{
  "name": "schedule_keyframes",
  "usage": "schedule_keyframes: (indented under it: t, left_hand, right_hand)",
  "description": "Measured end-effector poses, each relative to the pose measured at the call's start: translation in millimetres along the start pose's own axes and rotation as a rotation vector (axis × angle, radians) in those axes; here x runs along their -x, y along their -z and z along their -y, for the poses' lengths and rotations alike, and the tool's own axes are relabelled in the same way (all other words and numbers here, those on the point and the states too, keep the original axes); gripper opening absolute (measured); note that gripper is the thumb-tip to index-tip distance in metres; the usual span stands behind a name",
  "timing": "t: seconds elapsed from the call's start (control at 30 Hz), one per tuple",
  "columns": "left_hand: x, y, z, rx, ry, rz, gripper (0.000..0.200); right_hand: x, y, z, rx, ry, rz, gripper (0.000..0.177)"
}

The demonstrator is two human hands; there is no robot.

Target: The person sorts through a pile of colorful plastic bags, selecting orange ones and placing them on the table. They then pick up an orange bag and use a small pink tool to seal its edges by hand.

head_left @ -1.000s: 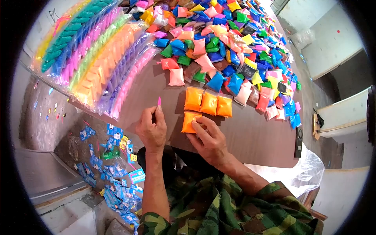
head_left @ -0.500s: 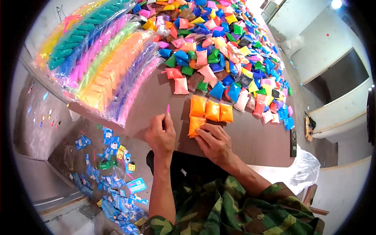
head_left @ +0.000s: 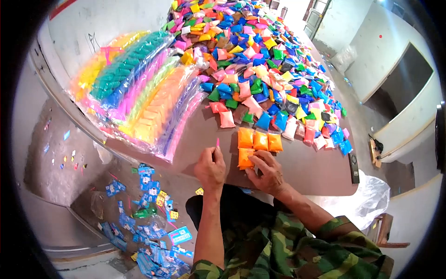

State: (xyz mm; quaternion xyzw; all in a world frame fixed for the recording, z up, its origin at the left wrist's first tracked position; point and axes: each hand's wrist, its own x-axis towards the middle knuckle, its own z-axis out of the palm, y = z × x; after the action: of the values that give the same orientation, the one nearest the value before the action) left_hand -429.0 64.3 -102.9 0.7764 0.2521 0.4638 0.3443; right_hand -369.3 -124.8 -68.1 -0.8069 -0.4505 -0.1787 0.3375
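Observation:
My left hand (head_left: 211, 168) is closed above the table's front edge, pinching a thin pink stick (head_left: 218, 142) that points up between thumb and forefinger. Only the stick's upper end shows. On the right, my right hand (head_left: 268, 174) has thumb and fingers closed on the right edge of a small orange packet (head_left: 245, 158). That packet lies flat on the table, nearest to me. Just beyond it sit three more orange packets in a row, the middle one (head_left: 260, 141) between its two neighbours.
A large heap of small coloured packets (head_left: 260, 60) covers the far part of the brown table (head_left: 309, 169). Long clear bags of coloured packets (head_left: 139, 97) lie at the left. A black remote (head_left: 354, 168) rests by the right edge. Blue wrappers (head_left: 153, 228) litter the floor.
The whole view has shifted as my head moved, so table and hands appear further right. Both hands keep nearly the same pose, and the orange packets keep their arrangement.

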Motion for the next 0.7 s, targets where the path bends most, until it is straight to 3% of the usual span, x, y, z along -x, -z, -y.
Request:
schedule_keyframes:
  t: [0.4,0.6,0.7]
  left_hand:
    - [-15,11,17,0.062,0.18,0.311,0.024]
    - [-31,18,12,-0.008,0.271,0.564,0.027]
    - [-34,23,0,-0.073,0.187,0.548,0.029]
  right_hand:
    - [4,5,-6,0.01,0.15,-0.031,0.041]
    - [4,5,-12,-0.035,0.198,-0.016,0.04]
    - [3,5,-13,-0.071,0.182,-0.016,0.039]
